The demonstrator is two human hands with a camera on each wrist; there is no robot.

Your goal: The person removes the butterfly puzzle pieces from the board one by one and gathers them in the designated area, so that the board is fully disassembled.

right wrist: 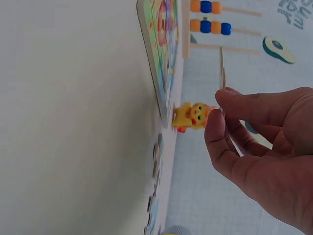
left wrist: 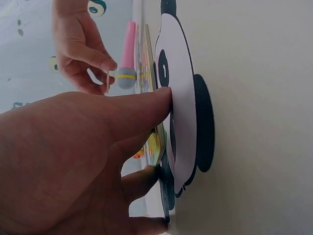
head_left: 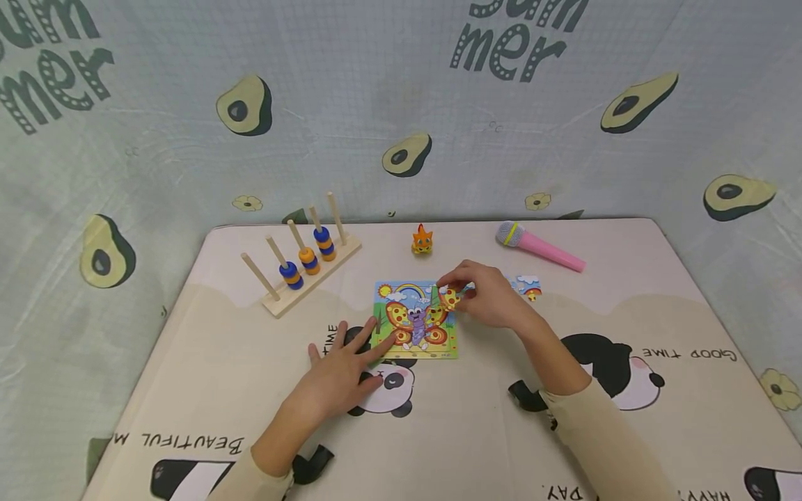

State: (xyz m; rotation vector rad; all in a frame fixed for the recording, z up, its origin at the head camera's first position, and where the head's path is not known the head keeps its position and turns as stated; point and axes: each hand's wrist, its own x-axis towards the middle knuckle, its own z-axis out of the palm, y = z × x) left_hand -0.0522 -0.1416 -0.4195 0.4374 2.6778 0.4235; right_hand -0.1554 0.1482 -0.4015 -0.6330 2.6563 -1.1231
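Observation:
A jigsaw puzzle (head_left: 415, 327) with a butterfly, rainbow and sun on it lies flat on the table. My left hand (head_left: 341, 376) is spread at its lower left, fingertips over the puzzle's edge and the thumb down on the printed cloth. Between thumb and fingers, my right hand (head_left: 485, 296) pinches a thin puzzle piece (head_left: 450, 299) with part of an orange wing, above the puzzle's upper right. Edge-on in the right wrist view, the held piece (right wrist: 222, 73) stands off the table. More loose puzzle pieces (head_left: 526, 285) lie right of the puzzle, partly hidden by the right hand.
At the back left stands a wooden peg rack (head_left: 313, 278) with blue and orange beads. A small orange toy figure (head_left: 422, 241) stands behind the puzzle, and a pink toy microphone (head_left: 541, 247) lies at the back right. A printed curtain (head_left: 338, 104) hangs behind the table.

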